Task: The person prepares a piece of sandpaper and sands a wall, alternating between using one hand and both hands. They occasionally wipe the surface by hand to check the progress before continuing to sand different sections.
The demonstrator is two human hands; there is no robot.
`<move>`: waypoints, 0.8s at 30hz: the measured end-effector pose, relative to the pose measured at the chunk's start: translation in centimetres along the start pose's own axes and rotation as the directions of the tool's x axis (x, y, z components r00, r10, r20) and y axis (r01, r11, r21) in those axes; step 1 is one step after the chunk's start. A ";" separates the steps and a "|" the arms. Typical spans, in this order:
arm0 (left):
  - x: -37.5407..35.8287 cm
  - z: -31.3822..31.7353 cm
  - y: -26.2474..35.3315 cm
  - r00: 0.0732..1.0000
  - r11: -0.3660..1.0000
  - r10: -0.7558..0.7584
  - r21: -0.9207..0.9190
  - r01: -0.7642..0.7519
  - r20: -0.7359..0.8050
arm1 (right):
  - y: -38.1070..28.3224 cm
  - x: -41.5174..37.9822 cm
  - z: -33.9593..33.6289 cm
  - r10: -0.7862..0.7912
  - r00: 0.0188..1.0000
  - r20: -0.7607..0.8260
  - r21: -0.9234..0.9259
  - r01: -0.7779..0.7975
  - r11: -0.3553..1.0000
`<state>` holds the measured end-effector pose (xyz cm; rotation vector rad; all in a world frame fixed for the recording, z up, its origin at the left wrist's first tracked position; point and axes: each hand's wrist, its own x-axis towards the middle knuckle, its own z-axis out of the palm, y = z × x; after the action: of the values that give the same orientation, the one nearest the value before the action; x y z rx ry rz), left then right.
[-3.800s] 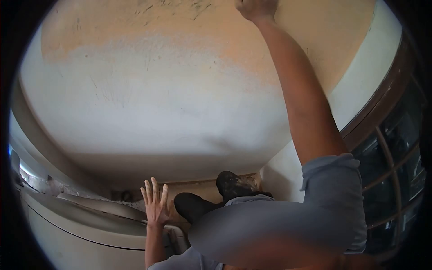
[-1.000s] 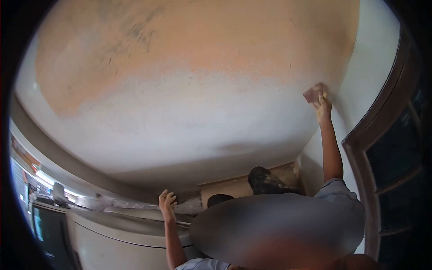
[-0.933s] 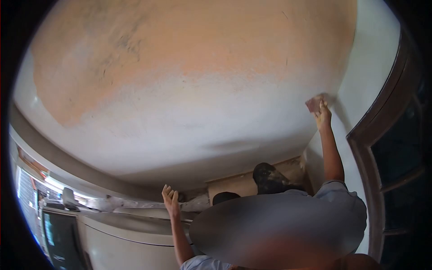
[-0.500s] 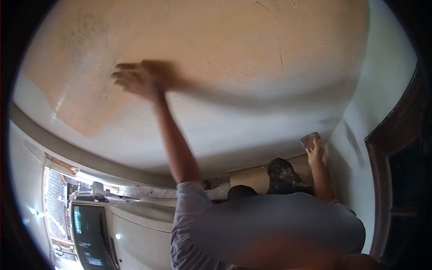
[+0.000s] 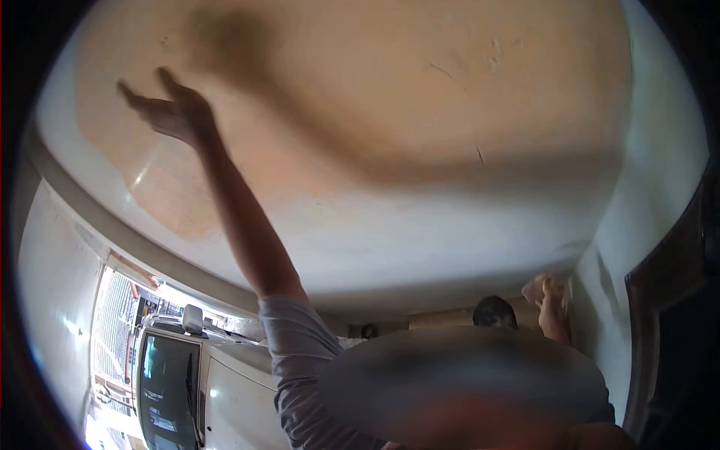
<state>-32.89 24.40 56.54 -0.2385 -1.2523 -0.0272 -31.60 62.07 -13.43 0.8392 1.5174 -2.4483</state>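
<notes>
My left hand (image 5: 176, 112) is raised at the upper left, thumb and fingers spread, with nothing in it. It is off the orange-stained wall (image 5: 360, 82), which shows its dark shadow above and to the right. Low at the right, near the wall corner, my right hand (image 5: 551, 292) is closed around a small brownish block (image 5: 535, 288), slightly blurred. Thin cracks and scuffs mark the painted surface, and its lower part is whitish.
A vehicle (image 5: 232, 397) with a dark windshield and a side mirror stands at the lower left, beside a bright opening with a mesh grille (image 5: 116, 330). At the right edge is a dark-framed door or window (image 5: 643, 322).
My left hand has moved up and to the left, its fingers and thumb now wider apart. The view has shifted, and my right hand with the block appears lower.
</notes>
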 end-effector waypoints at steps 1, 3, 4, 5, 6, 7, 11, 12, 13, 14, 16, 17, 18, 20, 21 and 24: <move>3.9 0.8 -4.9 0.989 0.976 -0.138 0.162 0.144 -0.046 | -0.3 -0.3 0.5 0.034 0.999 -0.023 -0.044 -0.035 0.998; 7.2 4.3 -7.2 0.956 0.917 -0.267 0.272 0.290 -0.121 | 0.1 0.5 0.8 0.051 0.997 -0.061 -0.057 -0.054 0.997; 7.4 6.4 -5.8 0.955 0.873 -0.296 0.401 0.278 -0.017 | 0.8 1.3 0.8 0.014 1.000 0.001 -0.080 -0.014 0.997; 7.2 8.0 -4.7 0.937 0.812 -0.340 0.529 0.247 0.085 | 1.5 2.1 0.6 -0.018 0.998 0.061 -0.112 0.024 0.993; 6.9 9.3 -2.6 0.966 0.855 -0.208 0.508 0.103 0.154 | 2.2 2.4 1.0 -0.086 0.996 0.008 -0.078 0.086 0.993; 6.1 10.5 0.1 0.973 0.876 -0.072 0.480 -0.043 0.219 | 2.0 2.1 1.4 -0.087 0.996 -0.002 -0.074 0.087 0.993; -4.4 13.6 15.0 0.697 0.839 0.529 -0.173 -0.517 0.484 | 1.1 1.0 2.7 -0.089 0.993 0.080 -0.048 0.093 0.995; -8.2 14.0 18.4 0.560 0.676 0.733 -0.314 -0.667 0.386 | 1.4 0.7 3.0 -0.086 0.989 0.117 -0.043 0.092 0.995; -12.0 14.5 21.8 0.397 0.478 0.877 -0.410 -0.777 0.270 | 2.0 0.2 3.1 -0.081 0.992 0.100 -0.042 0.086 0.995; -13.6 13.5 23.8 0.203 0.302 0.952 -0.575 -0.760 0.230 | 2.3 0.0 3.1 -0.102 0.987 0.123 -0.088 0.113 0.990; -10.8 11.9 24.7 0.222 0.350 0.937 -0.735 -0.581 0.271 | 0.6 -1.3 3.5 -0.202 0.963 0.175 -0.133 0.227 0.965; -7.6 12.3 24.4 0.345 0.478 0.878 -0.670 -0.568 0.333 | 0.6 -1.2 3.1 -0.213 0.967 0.143 -0.112 0.229 0.967; -3.6 13.1 23.6 0.492 0.621 0.782 -0.550 -0.558 0.384 | 1.0 -1.4 2.7 -0.286 0.944 0.164 -0.127 0.307 0.943; 6.3 17.3 21.5 0.740 0.861 0.504 -0.192 -0.471 0.444 | 1.3 -1.8 1.9 -0.379 0.912 0.155 -0.143 0.401 0.905; 9.2 18.6 21.3 0.787 0.899 0.415 -0.074 -0.431 0.457 | 0.8 -2.1 1.4 -0.375 0.918 0.127 -0.142 0.391 0.910; 9.2 20.6 24.8 0.796 0.928 0.326 -0.010 -0.374 0.509 | 0.2 -1.6 -1.3 -0.349 0.927 0.138 -0.417 0.374 0.828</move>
<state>-45.51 53.57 67.18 -0.4149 -1.7096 0.4423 -29.70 62.89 -13.17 0.4187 2.2616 -2.1692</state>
